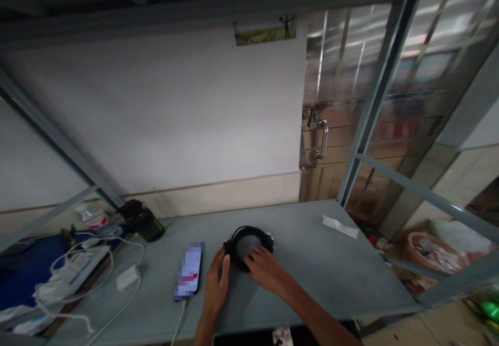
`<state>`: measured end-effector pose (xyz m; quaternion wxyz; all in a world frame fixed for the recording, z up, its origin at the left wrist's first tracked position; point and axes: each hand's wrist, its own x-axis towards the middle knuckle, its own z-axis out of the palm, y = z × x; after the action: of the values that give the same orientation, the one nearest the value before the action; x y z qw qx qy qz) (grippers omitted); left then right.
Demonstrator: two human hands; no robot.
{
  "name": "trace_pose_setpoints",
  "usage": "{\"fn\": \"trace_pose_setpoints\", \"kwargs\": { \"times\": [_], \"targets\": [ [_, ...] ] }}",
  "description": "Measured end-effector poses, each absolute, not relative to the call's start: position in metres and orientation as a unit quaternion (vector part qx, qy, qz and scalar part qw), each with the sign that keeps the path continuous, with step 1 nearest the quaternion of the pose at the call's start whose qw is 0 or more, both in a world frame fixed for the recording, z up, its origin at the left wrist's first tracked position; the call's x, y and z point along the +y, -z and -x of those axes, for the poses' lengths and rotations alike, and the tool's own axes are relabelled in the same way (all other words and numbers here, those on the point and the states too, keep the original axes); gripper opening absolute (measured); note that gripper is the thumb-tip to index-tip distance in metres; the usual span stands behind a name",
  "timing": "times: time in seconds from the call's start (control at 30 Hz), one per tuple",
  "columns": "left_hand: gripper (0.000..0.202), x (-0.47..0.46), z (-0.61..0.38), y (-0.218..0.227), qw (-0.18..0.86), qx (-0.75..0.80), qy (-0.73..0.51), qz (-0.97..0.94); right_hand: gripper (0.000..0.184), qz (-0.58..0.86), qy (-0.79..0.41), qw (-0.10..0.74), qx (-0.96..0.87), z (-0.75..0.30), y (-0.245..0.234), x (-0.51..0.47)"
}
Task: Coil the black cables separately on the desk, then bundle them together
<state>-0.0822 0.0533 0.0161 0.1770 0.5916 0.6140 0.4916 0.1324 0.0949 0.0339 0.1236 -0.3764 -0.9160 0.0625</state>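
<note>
Your coiled cable (249, 244) lies on the desk (312, 268), near its middle, with your left hand (217, 282) touching its left side and your right hand (265, 269) resting on its near edge. Just left of your left hand lies the phone (189, 270), a cord running from its near end toward you. Further left sits a small charger (128, 277). Behind the phone, against the wall, stands a bottle (142, 221). A folded paper (340, 226) lies well to the right, near the desk's far corner.

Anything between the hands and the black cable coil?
Nothing visible. Both hands are already on the cable coil: left hand at its left edge, right hand on its near side. The phone lies apart, to the left.
</note>
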Motion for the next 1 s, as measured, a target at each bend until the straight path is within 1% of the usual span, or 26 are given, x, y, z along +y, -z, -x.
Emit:
{"fn": "trace_pose_setpoints", "kwargs": {
  "times": [0.27,0.5,0.63,0.67,0.7,0.8,0.83,0.87,0.9,1.0],
  "targets": [
    [0.062,0.051,0.083,-0.021,0.182,0.627,-0.515,-0.556,0.034,0.436,-0.073,0.111,-0.890,-0.228,-0.031,0.092],
    [0.064,0.053,0.085,-0.023,0.194,0.633,-0.505,-0.553,0.029,0.501,-0.092,0.116,-0.853,-0.310,-0.040,0.091],
    [0.064,0.054,0.086,-0.020,0.218,0.634,-0.495,-0.553,0.021,0.526,-0.093,0.132,-0.835,-0.330,-0.040,0.091],
    [0.064,0.054,0.087,-0.019,0.222,0.635,-0.496,-0.549,0.023,0.529,-0.092,0.137,-0.833,-0.330,-0.039,0.091],
    [0.065,0.055,0.087,-0.019,0.225,0.637,-0.498,-0.544,0.030,0.530,-0.090,0.142,-0.831,-0.329,-0.039,0.091],
    [0.068,0.055,0.087,-0.018,0.228,0.641,-0.503,-0.533,0.061,0.528,-0.077,0.160,-0.830,-0.316,-0.036,0.090],
    [0.068,0.056,0.088,-0.017,0.229,0.642,-0.502,-0.532,0.067,0.526,-0.072,0.165,-0.831,-0.310,-0.034,0.089],
    [0.068,0.056,0.088,-0.017,0.230,0.644,-0.500,-0.531,0.068,0.523,-0.066,0.169,-0.833,-0.304,-0.032,0.089],
    [0.069,0.056,0.088,-0.017,0.232,0.646,-0.497,-0.531,0.065,0.520,-0.061,0.172,-0.834,-0.298,-0.029,0.090],
    [0.070,0.056,0.089,-0.017,0.238,0.649,-0.493,-0.529,0.052,0.515,-0.045,0.179,-0.837,-0.284,-0.020,0.090]
  ]
}}
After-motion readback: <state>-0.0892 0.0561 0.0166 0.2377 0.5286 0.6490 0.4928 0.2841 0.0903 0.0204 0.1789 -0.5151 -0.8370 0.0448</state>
